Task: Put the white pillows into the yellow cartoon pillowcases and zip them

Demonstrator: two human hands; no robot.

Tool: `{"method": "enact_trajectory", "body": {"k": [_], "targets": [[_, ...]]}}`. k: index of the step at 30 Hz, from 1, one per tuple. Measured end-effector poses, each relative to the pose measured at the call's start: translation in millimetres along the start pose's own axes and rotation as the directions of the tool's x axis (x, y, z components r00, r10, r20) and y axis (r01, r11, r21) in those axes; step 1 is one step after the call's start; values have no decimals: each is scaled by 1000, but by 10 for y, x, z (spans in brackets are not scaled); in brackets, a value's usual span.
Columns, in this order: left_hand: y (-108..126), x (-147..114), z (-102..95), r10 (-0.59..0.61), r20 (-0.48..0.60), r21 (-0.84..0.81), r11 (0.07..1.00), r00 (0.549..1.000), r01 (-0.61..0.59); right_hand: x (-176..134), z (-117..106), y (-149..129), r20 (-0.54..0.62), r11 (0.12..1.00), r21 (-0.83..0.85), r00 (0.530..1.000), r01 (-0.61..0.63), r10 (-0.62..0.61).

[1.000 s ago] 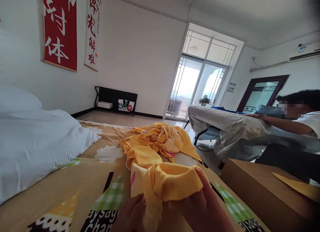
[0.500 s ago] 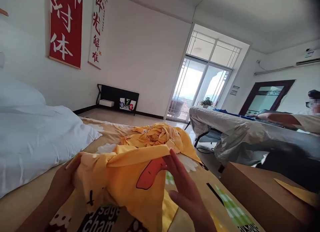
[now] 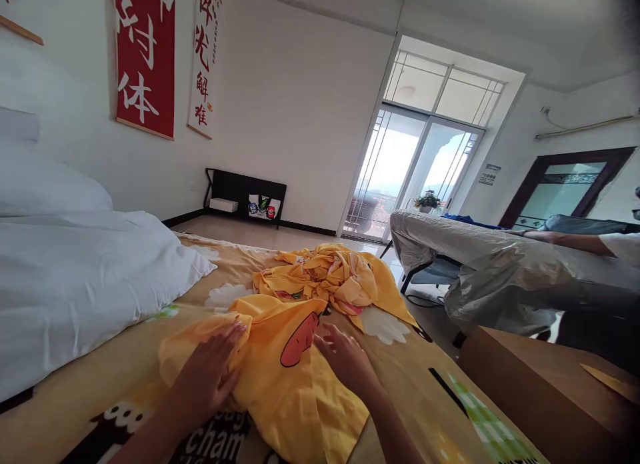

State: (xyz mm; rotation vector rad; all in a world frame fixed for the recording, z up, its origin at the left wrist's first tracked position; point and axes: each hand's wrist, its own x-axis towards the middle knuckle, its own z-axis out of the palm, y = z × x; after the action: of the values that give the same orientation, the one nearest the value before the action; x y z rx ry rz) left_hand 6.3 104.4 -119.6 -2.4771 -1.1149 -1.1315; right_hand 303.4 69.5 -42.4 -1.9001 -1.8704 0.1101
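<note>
A yellow printed cloth is spread on the bed near its foot edge and pressed flat under the left hand and right hand, both grips open-palmed, apparently so it is smoothed rather than lifted.

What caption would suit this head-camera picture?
Both hands, left and right, press flat on a yellow cloth spread over a patterned bed.

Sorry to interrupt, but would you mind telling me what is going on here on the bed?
A person has both hands flat on a yellow garment with a carrot print lying on the patterned bedsheet. The left hand presses its left part, the right hand its right. A crumpled yellow pile lies beyond it, a white duvet to the left.
</note>
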Motion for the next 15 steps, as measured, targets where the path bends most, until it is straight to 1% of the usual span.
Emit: {"method": "enact_trajectory", "body": {"k": [2, 4, 6, 7, 9, 11, 13, 15], "targets": [[-87, 3, 78, -129, 84, -27, 991, 988, 131, -47, 57, -82, 127, 989, -145, 991, -31, 50], [-181, 16, 80, -275, 101, -36, 960, 956, 279, -98, 209, -160, 231, 974, -226, 971, -8, 61], [-243, 38, 16, -400, 70, 11, 916, 914, 400, -151, 432, -213, 316, 979, -199, 948, 42, 23], [-262, 51, -30, -447, 50, 39, 894, 893, 446, -175, 548, -227, 336, 985, -161, 942, 67, -9], [-299, 75, -126, -535, 39, 52, 844, 844, 533, -208, 739, -226, 331, 991, -72, 940, 112, -82], [-354, 96, -204, -632, 78, 7, 774, 771, 634, -206, 823, -195, 295, 989, 4, 945, 148, -143], [-433, 117, -251, -707, 120, -103, 689, 697, 717, -163, 784, -144, 245, 979, 88, 949, 182, -198], [-524, 138, -273, -761, 151, -310, 570, 631, 761, -79, 650, -76, 147, 971, 166, 969, 172, -196]]}}
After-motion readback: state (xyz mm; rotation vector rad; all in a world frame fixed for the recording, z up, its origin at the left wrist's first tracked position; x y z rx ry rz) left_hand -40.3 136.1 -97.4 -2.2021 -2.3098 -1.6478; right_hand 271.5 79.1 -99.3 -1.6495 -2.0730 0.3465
